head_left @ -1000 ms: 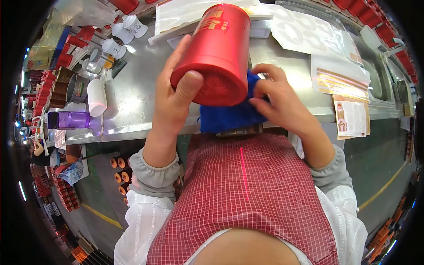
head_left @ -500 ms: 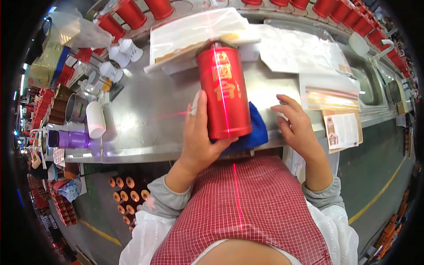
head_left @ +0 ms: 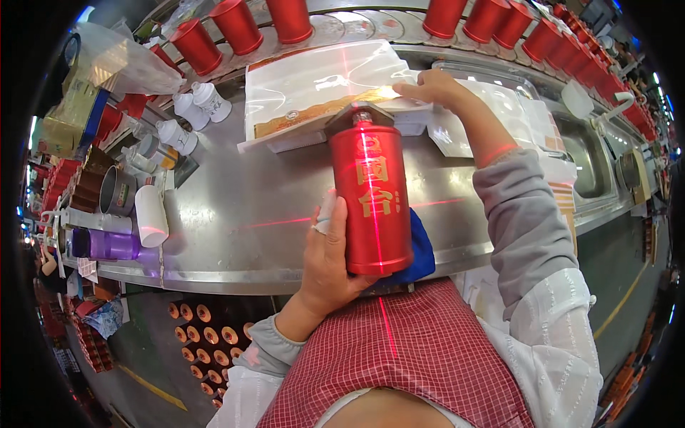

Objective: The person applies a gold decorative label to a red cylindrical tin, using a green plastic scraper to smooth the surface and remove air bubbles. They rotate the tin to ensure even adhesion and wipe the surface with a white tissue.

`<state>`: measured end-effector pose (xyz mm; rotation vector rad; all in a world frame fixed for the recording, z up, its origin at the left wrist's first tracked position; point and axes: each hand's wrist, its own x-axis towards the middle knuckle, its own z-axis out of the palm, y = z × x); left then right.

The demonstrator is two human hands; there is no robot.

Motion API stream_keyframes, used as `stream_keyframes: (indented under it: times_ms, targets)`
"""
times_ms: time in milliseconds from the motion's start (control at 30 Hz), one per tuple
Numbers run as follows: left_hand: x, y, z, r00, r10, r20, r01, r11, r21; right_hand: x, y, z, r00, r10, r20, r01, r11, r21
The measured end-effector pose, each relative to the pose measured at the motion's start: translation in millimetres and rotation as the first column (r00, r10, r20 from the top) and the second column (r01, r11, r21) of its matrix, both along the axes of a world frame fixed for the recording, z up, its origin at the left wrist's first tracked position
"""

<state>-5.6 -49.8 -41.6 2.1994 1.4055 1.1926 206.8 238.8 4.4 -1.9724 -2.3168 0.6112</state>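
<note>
My left hand (head_left: 326,257) is wrapped round the lower left side of a red cylindrical bottle (head_left: 371,207) with gold characters, a fingertip covered in white tape. The bottle's neck points away from me, against a dark angular rest (head_left: 382,118). A blue cloth (head_left: 422,250) lies partly under its base. At the back, my right hand (head_left: 439,89) reaches over the right end of a white label sheet (head_left: 314,68) with an orange-gold strip. Its fingers are drawn together at the strip's end; what they pinch, if anything, is too small to make out.
Red bottles (head_left: 235,27) line a conveyor (head_left: 357,28) behind the steel bench (head_left: 285,242). On the left stand small white jars (head_left: 212,102), a grey cup (head_left: 118,190), a white cylinder (head_left: 151,216) and a purple bottle (head_left: 114,244). A sink (head_left: 589,167) is at the right. Red laser lines cross the bottle.
My right hand has moved from beside the bottle, forward and left, to the label sheet. My left hand still holds the bottle. The whole view has shifted, so the bench sits lower.
</note>
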Motion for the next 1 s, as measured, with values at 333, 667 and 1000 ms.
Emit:
stream_keyframes:
  times_ms: [333, 667, 1000]
  targets:
    - [-2.8, 4.0, -4.7, 0.999, -0.043, 0.021, 0.042, 0.999, 0.033, 47.3, 40.3, -31.1, 0.898, 0.436, -0.062, -0.347, 0.787, 0.510]
    - [-6.5, 3.6, -10.0, 0.999, -0.048, 0.014, 0.049, 0.998, -0.037, 210.1, 122.2, -26.5, 0.968, -0.190, 0.167, 0.077, 0.852, 0.518]
    - [-10.7, 0.1, -12.9, 0.998, -0.036, -0.043, 0.034, 0.999, -0.026, 255.2, 104.6, -72.1, 0.857, -0.442, 0.267, 0.189, 0.750, 0.634]
